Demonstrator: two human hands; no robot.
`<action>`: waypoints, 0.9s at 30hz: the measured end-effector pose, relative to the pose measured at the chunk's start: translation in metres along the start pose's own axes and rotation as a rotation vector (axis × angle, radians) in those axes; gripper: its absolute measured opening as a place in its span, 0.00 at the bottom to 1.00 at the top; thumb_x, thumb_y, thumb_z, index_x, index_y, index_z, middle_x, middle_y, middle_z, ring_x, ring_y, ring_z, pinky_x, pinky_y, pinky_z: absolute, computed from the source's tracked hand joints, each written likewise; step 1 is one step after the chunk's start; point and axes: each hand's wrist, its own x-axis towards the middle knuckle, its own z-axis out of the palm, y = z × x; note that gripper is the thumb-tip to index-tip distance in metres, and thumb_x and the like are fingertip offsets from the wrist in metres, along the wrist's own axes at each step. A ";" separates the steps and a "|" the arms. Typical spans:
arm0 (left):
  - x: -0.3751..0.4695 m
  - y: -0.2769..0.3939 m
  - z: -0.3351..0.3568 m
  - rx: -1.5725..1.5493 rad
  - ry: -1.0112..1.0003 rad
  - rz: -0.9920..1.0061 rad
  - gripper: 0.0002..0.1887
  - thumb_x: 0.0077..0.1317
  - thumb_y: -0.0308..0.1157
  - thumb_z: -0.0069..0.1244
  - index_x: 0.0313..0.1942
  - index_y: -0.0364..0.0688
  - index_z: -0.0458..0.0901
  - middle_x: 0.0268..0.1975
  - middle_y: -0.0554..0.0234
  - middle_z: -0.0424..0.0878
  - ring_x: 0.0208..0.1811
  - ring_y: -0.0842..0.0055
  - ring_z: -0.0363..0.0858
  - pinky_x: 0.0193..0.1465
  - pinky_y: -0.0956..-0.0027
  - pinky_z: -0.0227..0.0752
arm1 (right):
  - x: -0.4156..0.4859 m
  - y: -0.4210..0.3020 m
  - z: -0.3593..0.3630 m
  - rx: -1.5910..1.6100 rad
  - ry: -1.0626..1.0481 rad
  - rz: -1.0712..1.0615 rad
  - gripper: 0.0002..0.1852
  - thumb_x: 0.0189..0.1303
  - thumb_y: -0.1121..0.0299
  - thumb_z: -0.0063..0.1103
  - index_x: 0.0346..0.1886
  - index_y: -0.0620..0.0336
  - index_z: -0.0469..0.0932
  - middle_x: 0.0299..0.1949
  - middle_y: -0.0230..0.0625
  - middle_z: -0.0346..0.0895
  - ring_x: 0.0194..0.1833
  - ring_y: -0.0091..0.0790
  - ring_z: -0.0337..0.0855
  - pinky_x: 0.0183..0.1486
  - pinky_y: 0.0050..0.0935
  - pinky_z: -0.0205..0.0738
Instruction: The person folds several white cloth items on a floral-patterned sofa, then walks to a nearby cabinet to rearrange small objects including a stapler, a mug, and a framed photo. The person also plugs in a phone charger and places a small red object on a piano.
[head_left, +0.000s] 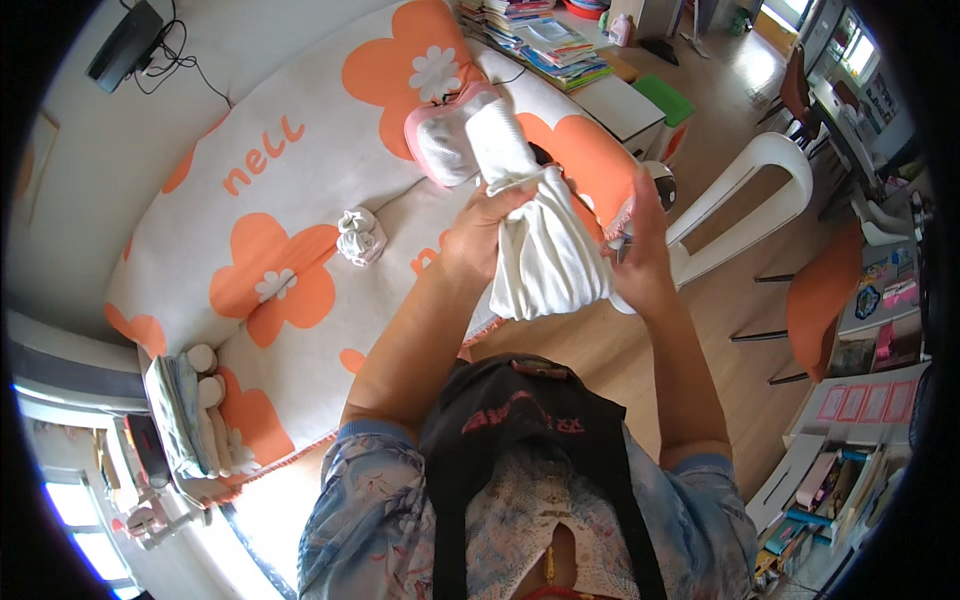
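Observation:
A white, gathered piece of cloth (551, 255) hangs in front of me. My left hand (480, 229) grips its upper left side, the thumb lying over the gathers. Beside its right edge is my right hand (646, 251), fingers pointing up; whether it touches the cloth I cannot tell. Just beyond lies a white textured cloth part (496, 139), which seems to join the gathered piece. A pink-edged white padded item (446, 146) rests on the sofa cover to its left. Farther left sits a small rolled bundle of pale cloth (361, 237).
The sofa cover (300, 187) bears orange flowers. Folded cloths (178, 416) and a plush toy (212, 390) lie at its lower left end. Stacked books (559, 52) stand on a desk behind. To the right are a white chair (739, 202) and an orange chair (825, 300).

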 end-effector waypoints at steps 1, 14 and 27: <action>0.001 -0.002 0.000 -0.013 -0.002 -0.025 0.20 0.64 0.20 0.48 0.57 0.33 0.68 0.50 0.49 0.80 0.48 0.64 0.83 0.52 0.57 0.79 | -0.003 -0.003 0.004 -0.036 -0.018 -0.113 0.32 0.58 0.59 0.61 0.65 0.58 0.63 0.60 0.45 0.68 0.61 0.44 0.67 0.63 0.43 0.61; 0.000 -0.026 -0.035 0.604 0.504 0.141 0.09 0.67 0.31 0.47 0.41 0.37 0.80 0.34 0.63 0.83 0.36 0.76 0.82 0.40 0.71 0.75 | -0.029 -0.060 0.014 0.459 -0.339 -0.282 0.13 0.48 0.58 0.64 0.32 0.53 0.75 0.34 0.29 0.79 0.50 0.38 0.80 0.68 0.49 0.53; -0.085 -0.078 -0.090 1.525 0.027 0.421 0.24 0.51 0.28 0.63 0.51 0.40 0.80 0.44 0.58 0.85 0.46 0.67 0.84 0.49 0.68 0.76 | -0.067 -0.041 0.011 0.552 -0.517 -0.090 0.17 0.37 0.67 0.70 0.32 0.55 0.74 0.32 0.34 0.76 0.38 0.41 0.78 0.54 0.43 0.68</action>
